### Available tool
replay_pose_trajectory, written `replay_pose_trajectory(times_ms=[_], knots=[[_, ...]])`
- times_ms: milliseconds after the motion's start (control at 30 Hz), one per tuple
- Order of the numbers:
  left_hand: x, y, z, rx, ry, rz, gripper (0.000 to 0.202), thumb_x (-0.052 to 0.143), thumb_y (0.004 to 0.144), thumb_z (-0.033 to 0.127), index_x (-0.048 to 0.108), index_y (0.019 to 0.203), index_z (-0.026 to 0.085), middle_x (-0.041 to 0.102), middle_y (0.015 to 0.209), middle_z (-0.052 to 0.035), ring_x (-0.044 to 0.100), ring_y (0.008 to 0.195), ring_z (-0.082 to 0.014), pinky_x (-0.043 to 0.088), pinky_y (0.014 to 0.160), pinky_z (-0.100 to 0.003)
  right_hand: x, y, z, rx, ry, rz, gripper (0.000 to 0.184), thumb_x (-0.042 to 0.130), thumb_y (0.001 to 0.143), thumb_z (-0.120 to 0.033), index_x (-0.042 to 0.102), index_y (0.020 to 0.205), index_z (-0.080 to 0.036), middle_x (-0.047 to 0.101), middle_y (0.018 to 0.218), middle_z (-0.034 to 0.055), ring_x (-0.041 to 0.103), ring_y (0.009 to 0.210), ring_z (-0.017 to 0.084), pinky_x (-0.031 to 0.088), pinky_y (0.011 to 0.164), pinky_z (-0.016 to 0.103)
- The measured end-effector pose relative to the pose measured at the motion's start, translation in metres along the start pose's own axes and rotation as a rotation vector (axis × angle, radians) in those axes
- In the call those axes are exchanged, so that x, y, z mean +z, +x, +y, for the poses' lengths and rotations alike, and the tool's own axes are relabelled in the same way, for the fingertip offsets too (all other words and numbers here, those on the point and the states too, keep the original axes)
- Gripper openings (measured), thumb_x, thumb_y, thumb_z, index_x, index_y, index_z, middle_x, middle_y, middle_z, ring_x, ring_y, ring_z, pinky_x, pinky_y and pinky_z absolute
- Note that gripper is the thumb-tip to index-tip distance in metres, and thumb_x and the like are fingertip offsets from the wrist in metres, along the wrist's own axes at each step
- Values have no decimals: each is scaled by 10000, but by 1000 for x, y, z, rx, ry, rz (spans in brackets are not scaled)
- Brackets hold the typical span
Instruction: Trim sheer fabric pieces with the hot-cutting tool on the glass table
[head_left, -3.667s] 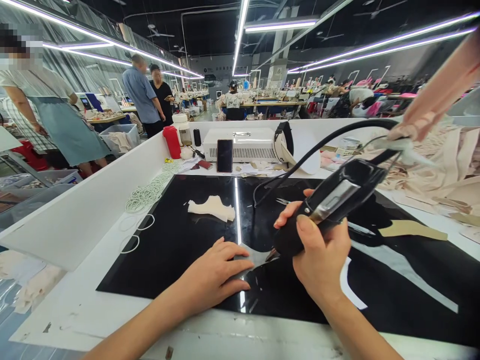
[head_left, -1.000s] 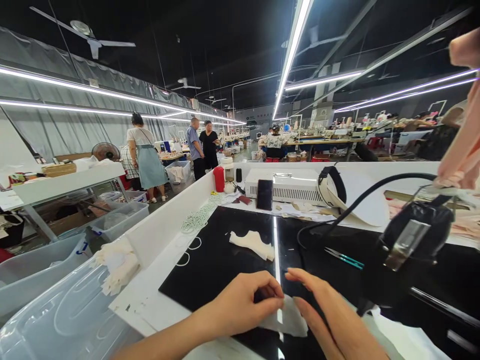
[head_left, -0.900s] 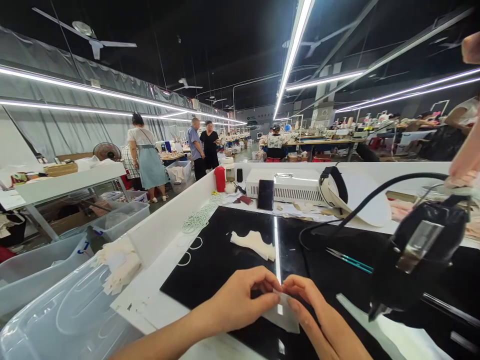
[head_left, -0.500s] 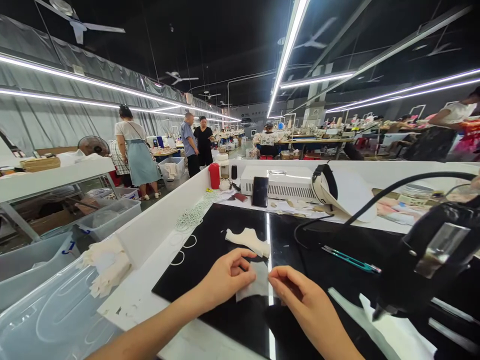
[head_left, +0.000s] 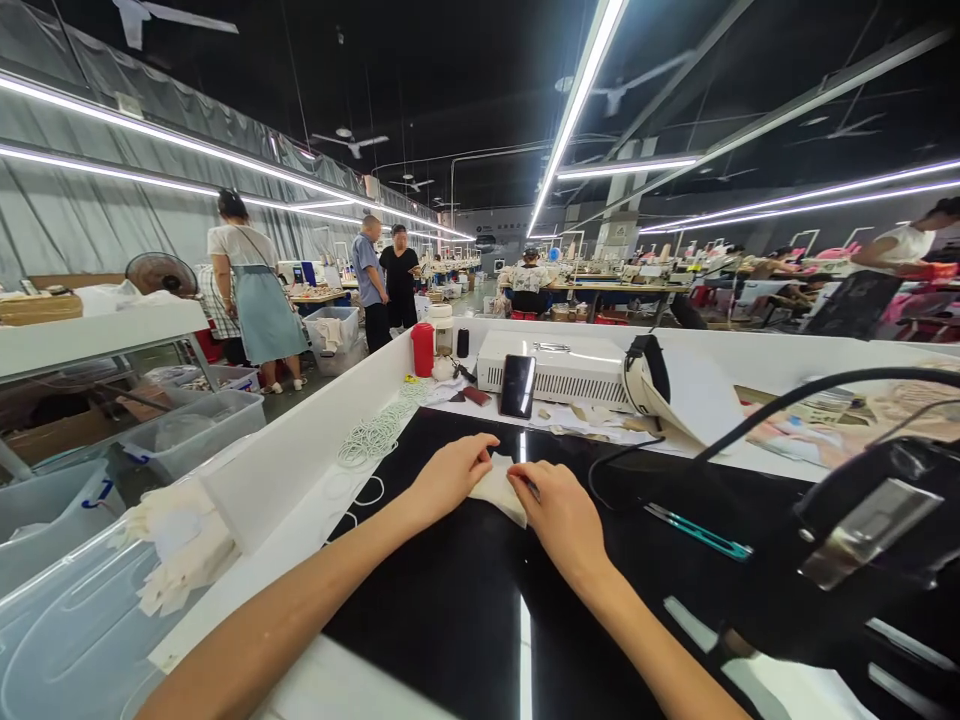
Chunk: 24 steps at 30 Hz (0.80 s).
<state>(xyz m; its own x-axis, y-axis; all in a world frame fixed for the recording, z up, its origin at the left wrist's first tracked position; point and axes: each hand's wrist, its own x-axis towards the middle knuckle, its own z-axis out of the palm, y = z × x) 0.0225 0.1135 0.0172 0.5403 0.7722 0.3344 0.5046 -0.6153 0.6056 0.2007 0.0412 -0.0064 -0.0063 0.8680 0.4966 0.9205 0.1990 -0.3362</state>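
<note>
A small cream fabric piece (head_left: pixel 501 492) lies on the black board (head_left: pixel 442 610) between my two hands. My left hand (head_left: pixel 450 478) is closed at its upper left edge, thumb and forefinger bent toward each other. My right hand (head_left: pixel 561 512) pinches at its right side, fingertips pressed together on the cloth. The fingers cover part of the piece's outline. I cannot make out whether the thin whitish sheet seen before now lies over the cream piece.
Teal thread snips (head_left: pixel 699 532) lie right of my right hand. A black machine head (head_left: pixel 862 540) with a thick cable stands at the right, above pale scraps. Behind the board are a phone (head_left: pixel 517 386) and a white box (head_left: pixel 559 365); pale cord loops (head_left: pixel 369 440) lie left.
Both hands have moved forward from the near part of the board to the cream fabric piece. The thin whitish sheet no longer shows at its former spot. The view has shifted slightly.
</note>
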Motion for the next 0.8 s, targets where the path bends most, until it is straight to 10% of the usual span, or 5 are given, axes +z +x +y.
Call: replay_pose_trajectory(times_ms=[200,533,800], knots=[[20,4,-9,95,282,-88,355,674,1037,372,637,1326,168,665,1311,-108,690,1125,-257,603,961,-479,9,-3,4,-56,-205,-71,168,666,1041,-328,710,1020,-167,723,967,22,709,904,184,604,855,389],[19,-2,-9,148,517,-51,303,664,1026,224,646,1324,166,679,1297,-95,671,1162,-264,580,984,-463,-3,-14,-14,-190,-174,-15,152,608,1004,-129,729,1076,-186,748,1176,123,690,1033,307,538,852,443],[12,-27,4,252,522,-18,264,573,1048,157,661,1295,187,701,1308,-87,655,1200,-242,524,1038,-412,-46,-97,-10,-403,233,-74,253,488,1082,-298,738,1042,-301,779,981,37,758,876,193,628,795,282]])
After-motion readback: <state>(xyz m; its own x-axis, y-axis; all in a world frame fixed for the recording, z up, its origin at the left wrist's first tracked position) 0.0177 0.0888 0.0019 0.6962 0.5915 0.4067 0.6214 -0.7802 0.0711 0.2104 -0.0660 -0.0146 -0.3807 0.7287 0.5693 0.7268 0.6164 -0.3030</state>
